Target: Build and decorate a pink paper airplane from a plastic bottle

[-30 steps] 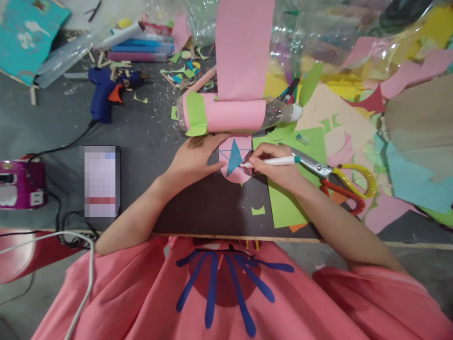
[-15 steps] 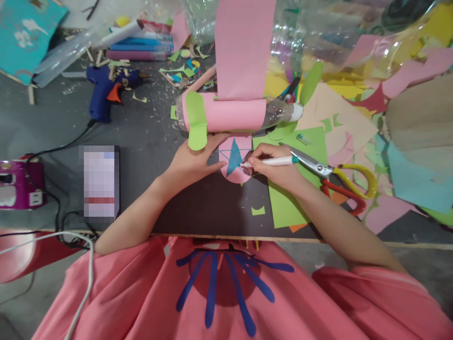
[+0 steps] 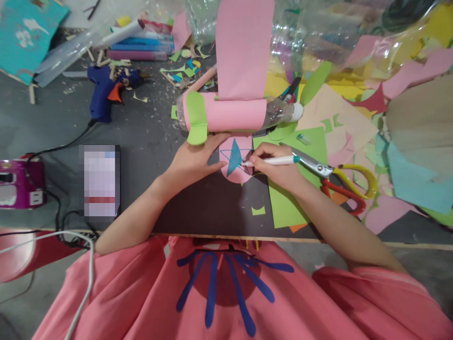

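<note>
My right hand (image 3: 274, 163) is closed around a white felt-tip marker (image 3: 279, 160) with a teal end, its tip on a pink paper wing (image 3: 235, 175) with a rounded end. A star outline (image 3: 234, 158) is drawn there, its middle part coloured blue-teal. My left hand (image 3: 194, 163) lies open and flat, thumb at the paper's left edge, fingers reaching under the bottle. Just beyond sits a plastic bottle (image 3: 279, 111) wrapped in pink paper, with a long pink wing (image 3: 244, 47) pointing away and green paper pieces (image 3: 197, 115) at its base. Its white cap (image 3: 297, 112) faces right.
Scissors (image 3: 320, 170) with red and yellow handles lie beside my right hand on green paper (image 3: 293, 203). Leftward are a blue glue gun (image 3: 101, 92), its cord, a phone (image 3: 101, 182) and a purple box (image 3: 23, 184). Paper scraps (image 3: 354, 104) and markers (image 3: 139, 47) lie farther back.
Both hands stay nearly in place, the marker tip still on the star. The bottle's green paper pieces have shifted slightly, the lower left one tilting up.
</note>
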Motion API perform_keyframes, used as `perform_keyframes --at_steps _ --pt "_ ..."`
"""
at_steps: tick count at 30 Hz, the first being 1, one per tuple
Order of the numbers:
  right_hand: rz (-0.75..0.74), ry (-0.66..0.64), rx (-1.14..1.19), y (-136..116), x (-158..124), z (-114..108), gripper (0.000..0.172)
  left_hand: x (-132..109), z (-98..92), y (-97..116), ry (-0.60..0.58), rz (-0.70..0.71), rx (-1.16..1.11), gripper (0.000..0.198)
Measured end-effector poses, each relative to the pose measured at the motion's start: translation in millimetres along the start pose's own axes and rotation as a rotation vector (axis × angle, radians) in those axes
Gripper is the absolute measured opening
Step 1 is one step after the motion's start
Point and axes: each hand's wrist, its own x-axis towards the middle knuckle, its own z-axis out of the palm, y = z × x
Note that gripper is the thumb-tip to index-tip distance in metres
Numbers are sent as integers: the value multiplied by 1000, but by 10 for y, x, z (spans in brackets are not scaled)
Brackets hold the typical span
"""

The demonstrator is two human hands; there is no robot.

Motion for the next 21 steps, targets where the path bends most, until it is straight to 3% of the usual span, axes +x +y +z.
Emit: perform_keyframes --at_steps 4,10,21 --pt "17 -28 32 5 12 -1 17 16 -12 15 -15 2 7 56" --pt "24 80 79 -13 17 10 20 11 -3 7 -6 12 6 55" --pt "4 30 28 -8 12 12 22 23 -28 25 -42 -5 13 58"
